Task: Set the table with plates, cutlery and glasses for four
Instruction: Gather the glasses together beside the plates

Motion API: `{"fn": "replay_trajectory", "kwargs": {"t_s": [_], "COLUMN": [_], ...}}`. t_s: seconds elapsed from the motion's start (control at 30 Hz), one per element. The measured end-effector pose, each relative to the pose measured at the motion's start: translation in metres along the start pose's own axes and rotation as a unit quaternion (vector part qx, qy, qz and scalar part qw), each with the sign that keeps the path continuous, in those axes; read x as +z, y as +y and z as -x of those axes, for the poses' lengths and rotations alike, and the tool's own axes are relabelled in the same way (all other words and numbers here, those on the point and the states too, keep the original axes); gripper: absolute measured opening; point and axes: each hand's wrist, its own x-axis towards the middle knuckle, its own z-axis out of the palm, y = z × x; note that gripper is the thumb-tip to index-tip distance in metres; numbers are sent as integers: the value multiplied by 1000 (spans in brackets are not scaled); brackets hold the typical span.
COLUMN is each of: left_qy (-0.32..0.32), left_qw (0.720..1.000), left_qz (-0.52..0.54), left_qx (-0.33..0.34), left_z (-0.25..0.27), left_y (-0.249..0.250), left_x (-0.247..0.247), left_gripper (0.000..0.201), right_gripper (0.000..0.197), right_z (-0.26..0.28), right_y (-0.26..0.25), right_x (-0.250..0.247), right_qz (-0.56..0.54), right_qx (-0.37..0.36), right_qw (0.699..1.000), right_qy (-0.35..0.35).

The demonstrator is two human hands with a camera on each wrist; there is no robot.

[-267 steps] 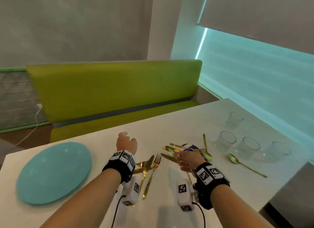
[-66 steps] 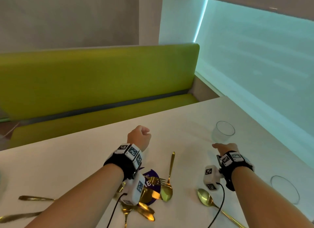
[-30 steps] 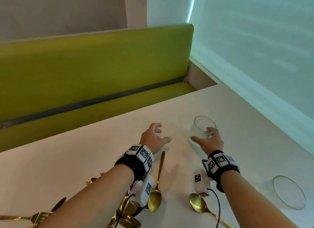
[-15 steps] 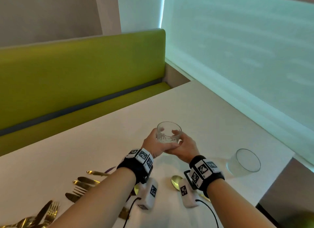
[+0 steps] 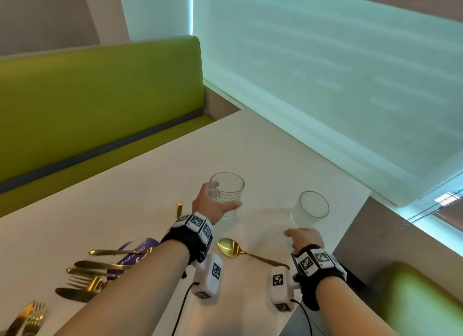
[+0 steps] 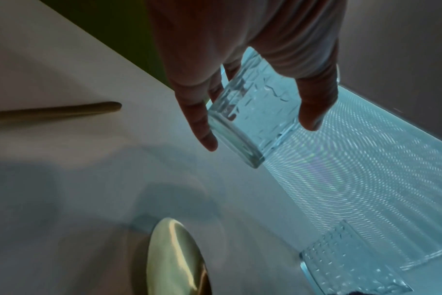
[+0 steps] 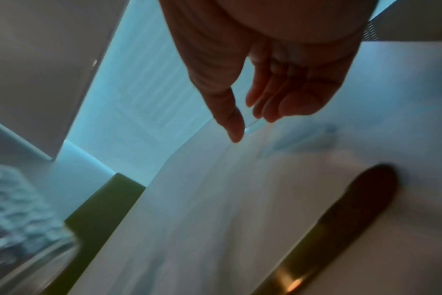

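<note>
1. The left hand grips a ribbed glass: the thumb lies along the near side and the fingers wrap the far side, as the left wrist view shows.
2. That glass is upright in the head view. The left wrist view shows its thick base clear of the table, so it is held just above the white top.
3. The right hand holds nothing. Its fingers are loosely extended, with the thumb apart from them, palm turned toward the second glass.
4. The second glass stands on the table just beyond the right fingertips, near the table's right edge. Whether a fingertip touches it I cannot tell; the right wrist view is blurred there.
5. A gold spoon lies on the table between the two wrists, bowl toward the left arm, handle running under the right wrist.
6. Another gold handle tip shows just left of the left hand.
7. Further left, by the left forearm, lie gold knives and forks in a loose pile over a purple wrapper.
8. One more fork lies at the lower left corner.
9. A green bench runs along the far side of the table, and a pale blind covers the window to the right.
</note>
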Motion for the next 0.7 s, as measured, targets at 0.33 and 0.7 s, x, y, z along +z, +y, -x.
{"fn": "replay_trajectory", "kwargs": {"t_s": [0.33,0.7], "left_qy": [5,23], "left_qw": [1000,999], "left_qz": [-8,-22], "left_qx": [-17,-25], "left_z": [-4,4], "left_y": [-11,-20], "left_x": [-2,-17], "left_gripper": [81,80], "right_gripper": [90,79], "right_z": [-27,-25], "right_y": [-5,-10], "right_x": [-13,-9], "right_qz": [-73,-28], "right_qx": [-60,-87], "right_qw": [988,987], "right_qy": [120,131]}}
